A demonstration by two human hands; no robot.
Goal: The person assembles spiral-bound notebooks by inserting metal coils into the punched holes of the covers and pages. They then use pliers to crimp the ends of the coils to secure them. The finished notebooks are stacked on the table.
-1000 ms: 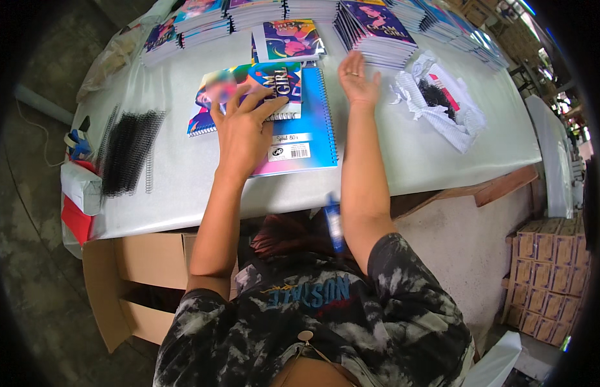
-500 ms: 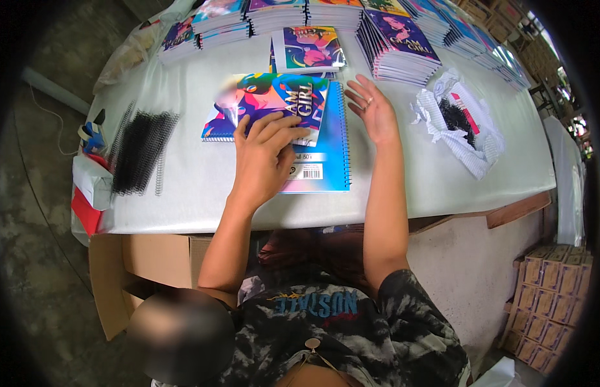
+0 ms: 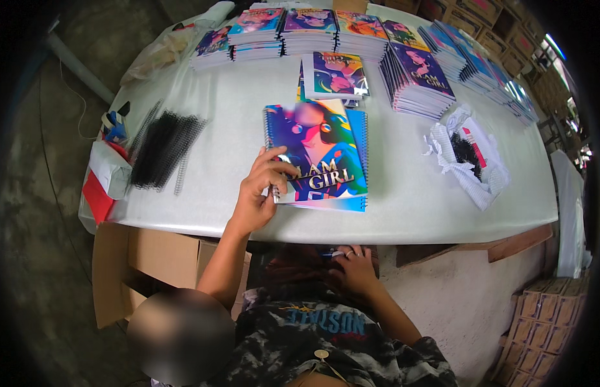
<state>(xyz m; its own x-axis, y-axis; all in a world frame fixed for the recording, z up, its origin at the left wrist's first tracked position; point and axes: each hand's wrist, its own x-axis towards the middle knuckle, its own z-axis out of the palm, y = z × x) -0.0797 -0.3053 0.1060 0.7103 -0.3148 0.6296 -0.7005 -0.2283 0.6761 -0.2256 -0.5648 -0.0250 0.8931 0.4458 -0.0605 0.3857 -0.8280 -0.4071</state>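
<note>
My left hand (image 3: 262,187) grips a spiral notebook (image 3: 316,151) by its lower left side, fingers on the colourful cover and coil at the left edge. It lies upright to me, over a blue spiral notebook (image 3: 360,155) whose coil shows along the right. At the table's front edge, over my lap, my right hand (image 3: 356,269) is closed around a small whitish-blue object (image 3: 336,253) that I cannot make out. Just beyond the two notebooks, a book with a purple cover (image 3: 339,72) lies on others.
Stacked notebooks (image 3: 419,74) line the table's far side. Loose black coils (image 3: 164,149) lie left, beside a white and red packet (image 3: 110,169). Crumpled paper (image 3: 483,177) with black coils sits right. An open cardboard box (image 3: 161,255) stands below the table's left front.
The top notebook has turned from sideways to upright. My left hand has shifted from its cover to its left edge. My right hand has dropped from beside the notebooks to my lap.
</note>
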